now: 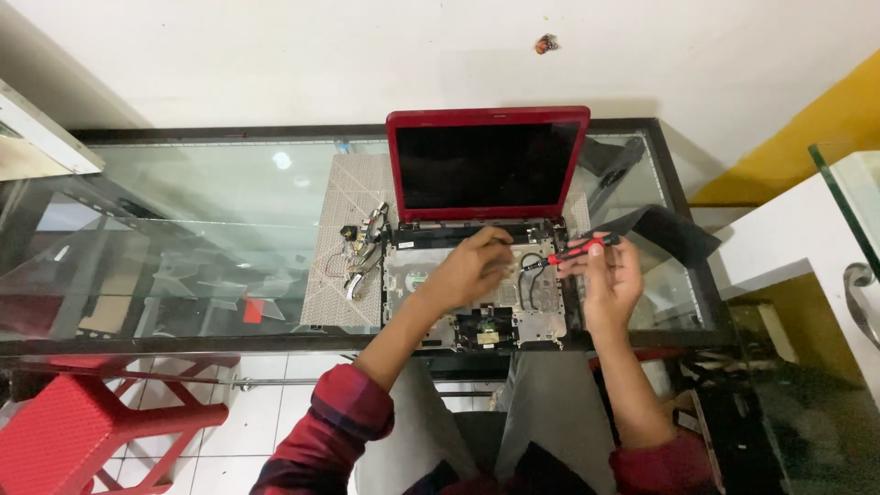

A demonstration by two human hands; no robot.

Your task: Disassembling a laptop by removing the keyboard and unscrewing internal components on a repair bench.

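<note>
A red laptop [486,165] stands open on a glass table [211,211], its dark screen upright and its base stripped to the bare metal frame [541,307] with black cables showing. My left hand [467,270] rests on the middle of the frame, fingers curled down near the hinge. My right hand [610,280] holds a red and black screwdriver [577,249] above the frame's right side, with its tip pointing left toward the cables.
A patterned mat [344,275] lies under the laptop, with a small pile of removed parts and wires [362,247] on it at the left. A black panel [665,229] lies at the right. A red stool [82,426] stands below left. A white counter [797,238] is at the right.
</note>
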